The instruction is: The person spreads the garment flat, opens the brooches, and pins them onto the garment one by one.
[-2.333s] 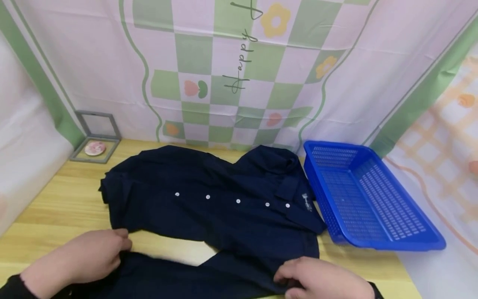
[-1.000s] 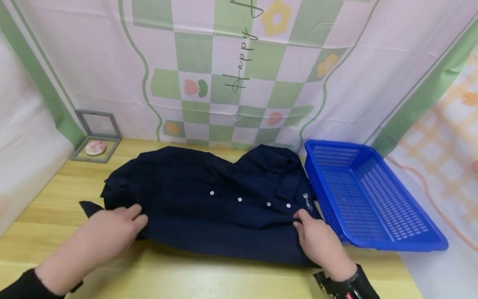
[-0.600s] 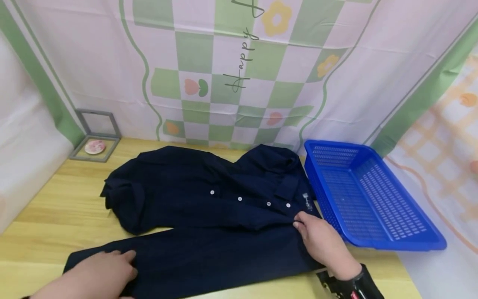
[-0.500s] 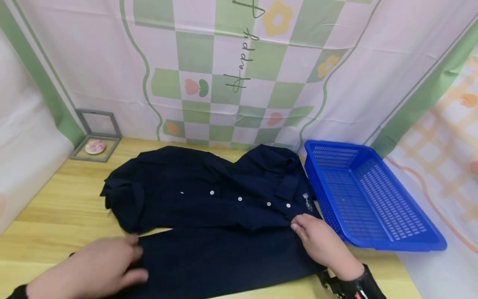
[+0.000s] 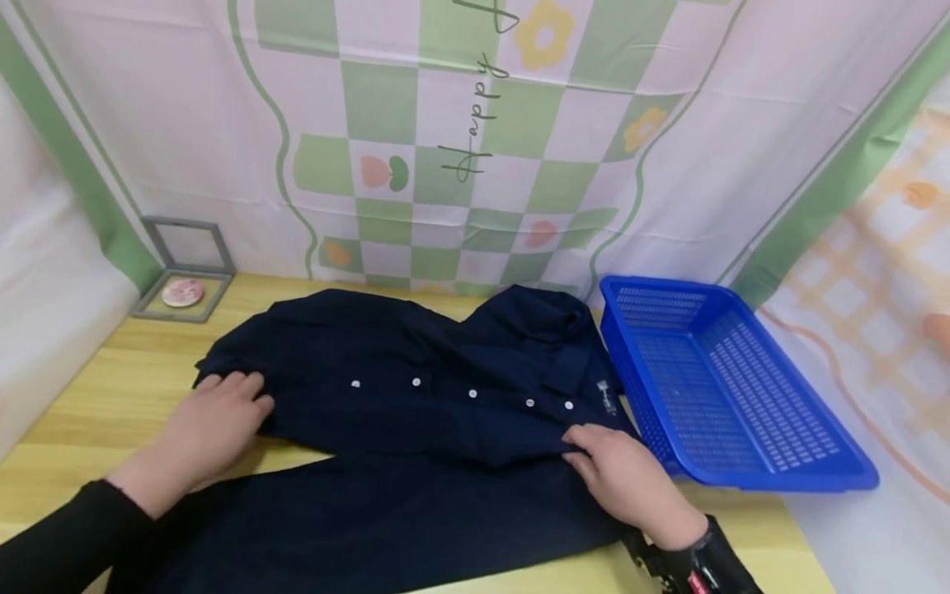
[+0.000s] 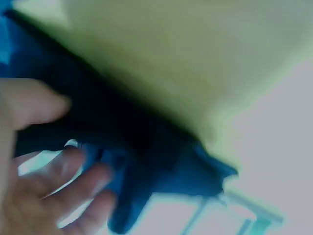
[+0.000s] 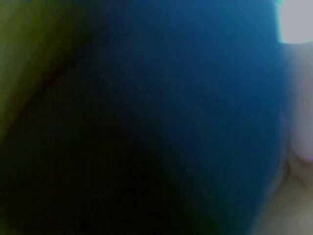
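Observation:
A navy button-up shirt [image 5: 334,346] lies spread on the table, its collar toward the right and a row of white buttons along its middle. One long sleeve [image 5: 386,520] stretches along the front side, separated from the body by a wedge of bare table. My left hand [image 5: 223,412] is at the shirt's left end by the hem; in the left wrist view dark cloth [image 6: 127,122] runs between its thumb and fingers. Close below the collar, my right hand [image 5: 623,474] pinches the cloth between thumb and fingers. Blurred blue cloth [image 7: 195,98] fills most of the right wrist view.
A blue perforated plastic basket [image 5: 731,388] stands right of the collar, close against it. At the back left sits an open grey frame-like case [image 5: 189,245] with a round pink piece [image 5: 182,292] in it. A printed cloth backdrop [image 5: 445,148] rises behind the wooden table [image 5: 89,384].
The left hand has moved from the sleeve up to the hem, and the shirt's left end lies flatter there. The right hand keeps its pinch below the collar. Earlier, both hands lifted the sleeve inward.

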{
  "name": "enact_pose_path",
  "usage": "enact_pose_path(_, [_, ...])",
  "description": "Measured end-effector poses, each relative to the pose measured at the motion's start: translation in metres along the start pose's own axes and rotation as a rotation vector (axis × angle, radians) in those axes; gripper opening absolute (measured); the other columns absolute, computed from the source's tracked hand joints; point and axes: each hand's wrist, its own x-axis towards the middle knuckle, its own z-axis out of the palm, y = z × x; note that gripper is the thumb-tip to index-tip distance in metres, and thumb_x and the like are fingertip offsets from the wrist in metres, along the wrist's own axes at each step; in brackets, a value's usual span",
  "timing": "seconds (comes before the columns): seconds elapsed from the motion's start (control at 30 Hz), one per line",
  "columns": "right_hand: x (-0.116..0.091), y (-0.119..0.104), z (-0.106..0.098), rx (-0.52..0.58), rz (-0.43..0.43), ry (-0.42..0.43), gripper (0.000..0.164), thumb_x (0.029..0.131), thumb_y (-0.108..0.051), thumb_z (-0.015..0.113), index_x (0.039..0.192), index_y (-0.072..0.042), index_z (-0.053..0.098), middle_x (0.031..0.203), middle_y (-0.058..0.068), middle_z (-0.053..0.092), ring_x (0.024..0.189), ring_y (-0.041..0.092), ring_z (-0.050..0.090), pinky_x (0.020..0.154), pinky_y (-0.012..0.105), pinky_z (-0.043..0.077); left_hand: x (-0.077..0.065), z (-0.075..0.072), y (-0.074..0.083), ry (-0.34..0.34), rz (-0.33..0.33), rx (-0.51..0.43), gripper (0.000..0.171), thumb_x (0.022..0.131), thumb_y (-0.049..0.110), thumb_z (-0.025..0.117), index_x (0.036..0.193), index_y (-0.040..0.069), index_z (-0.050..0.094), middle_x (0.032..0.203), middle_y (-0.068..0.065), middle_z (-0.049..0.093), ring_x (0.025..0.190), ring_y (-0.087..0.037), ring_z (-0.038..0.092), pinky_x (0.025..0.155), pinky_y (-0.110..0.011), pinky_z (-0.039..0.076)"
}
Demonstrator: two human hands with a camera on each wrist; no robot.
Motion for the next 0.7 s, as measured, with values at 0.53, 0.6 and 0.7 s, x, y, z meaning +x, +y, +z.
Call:
enact_pose_path(0.53, [0.002,0.003,-0.01,0.024,-0.09,0.155,0.025,0.081,-0.001,0.079,0.091,-0.019,0.065,0.088,-0.012,0.06,0.081,0.009,0.063,0.067,0.034,0.053,-0.036,-0.03,-0.035,0.468,0.258,-0.335,0.022,0.064,0.01,0.058,0.083,0.019,0.065,0.087,0.01,0.062,0.071,-0.01,0.053,0.064,-0.029,0.043])
enact_pose_path(0.6, [0.0,0.005,-0.01,0.018,-0.094,0.13,0.025,0.08,-0.003,0.08,0.09,-0.021,0.066,0.087,-0.014,0.058,0.079,0.006,0.061,0.066,0.033,0.053,-0.044,-0.026,-0.025,0.411,0.326,-0.367,0.026,0.06,0.006,0.061,0.08,0.022,0.064,0.09,0.012,0.059,0.073,-0.008,0.054,0.064,-0.028,0.044])
enact_pose_path(0.7, [-0.002,0.006,-0.013,0.05,-0.09,0.014,0.024,0.079,-0.005,0.08,0.091,-0.021,0.067,0.086,-0.014,0.057,0.077,0.003,0.057,0.064,0.03,0.052,-0.056,-0.017,-0.008,0.197,0.345,-0.425,0.037,0.054,0.0,0.069,0.078,0.027,0.06,0.088,0.018,0.052,0.07,-0.002,0.046,0.055,-0.026,0.04])
